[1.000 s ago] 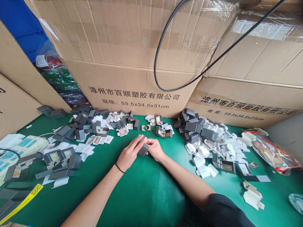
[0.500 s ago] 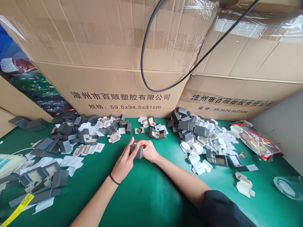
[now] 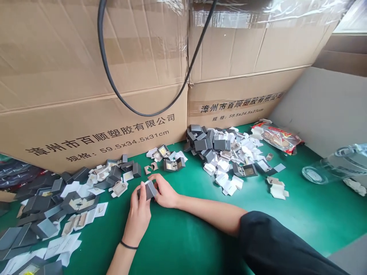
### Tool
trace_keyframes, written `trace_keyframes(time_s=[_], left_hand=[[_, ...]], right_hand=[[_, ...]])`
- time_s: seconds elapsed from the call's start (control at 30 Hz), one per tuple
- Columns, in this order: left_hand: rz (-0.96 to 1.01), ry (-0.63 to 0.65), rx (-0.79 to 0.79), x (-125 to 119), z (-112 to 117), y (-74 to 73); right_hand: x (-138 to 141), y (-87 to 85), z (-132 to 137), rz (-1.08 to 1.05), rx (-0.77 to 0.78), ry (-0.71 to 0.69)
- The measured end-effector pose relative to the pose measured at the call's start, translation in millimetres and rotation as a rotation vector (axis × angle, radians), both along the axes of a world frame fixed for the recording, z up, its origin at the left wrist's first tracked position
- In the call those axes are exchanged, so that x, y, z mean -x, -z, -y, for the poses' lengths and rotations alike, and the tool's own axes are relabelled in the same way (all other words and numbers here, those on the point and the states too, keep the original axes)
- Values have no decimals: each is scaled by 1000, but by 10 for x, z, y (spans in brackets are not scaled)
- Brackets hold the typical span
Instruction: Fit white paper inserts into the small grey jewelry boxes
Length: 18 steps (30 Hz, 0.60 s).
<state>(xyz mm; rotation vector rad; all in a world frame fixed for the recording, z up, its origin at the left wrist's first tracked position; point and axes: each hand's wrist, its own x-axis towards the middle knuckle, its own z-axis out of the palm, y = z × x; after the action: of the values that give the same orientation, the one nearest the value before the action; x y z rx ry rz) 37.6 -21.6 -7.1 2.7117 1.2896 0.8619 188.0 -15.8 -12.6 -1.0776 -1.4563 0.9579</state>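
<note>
A small grey box [image 3: 149, 189] sits just above the green tabletop [image 3: 186, 236], pinched between both hands. The left hand [image 3: 139, 214] grips its near side, the right hand [image 3: 165, 193] its far side. Beyond the box lie open boxes [image 3: 172, 165]; a pile [image 3: 220, 149] lies to its right.

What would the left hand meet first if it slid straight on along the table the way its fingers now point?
The left hand points up and away, toward the cartons. Past the small grey box it already holds, the first thing is probably the notched cardboard insert on the green mat; depth is hard to judge.
</note>
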Motion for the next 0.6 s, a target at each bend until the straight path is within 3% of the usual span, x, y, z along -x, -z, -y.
trace_keyframes(time_s=[0.13,0.27,0.4,0.5,0.6], left_hand=[[-60,36,103,-33,-114,-184],[-69,154,193,-314,-296,-576],[-21,356,244,-958,-421,-927],[-41,538,242,-1576,-424,-1080],[-175,615,214,-2197,-370,-1185]], right_hand=[[-150,-122,-78,116,-151,-204],[-541,-380,-140,136,-232,-94],[-1225,-672,24,160,-218,24],[-1807,-795,272,182,-201,141],[-2332,-828,516,337,-202,326]])
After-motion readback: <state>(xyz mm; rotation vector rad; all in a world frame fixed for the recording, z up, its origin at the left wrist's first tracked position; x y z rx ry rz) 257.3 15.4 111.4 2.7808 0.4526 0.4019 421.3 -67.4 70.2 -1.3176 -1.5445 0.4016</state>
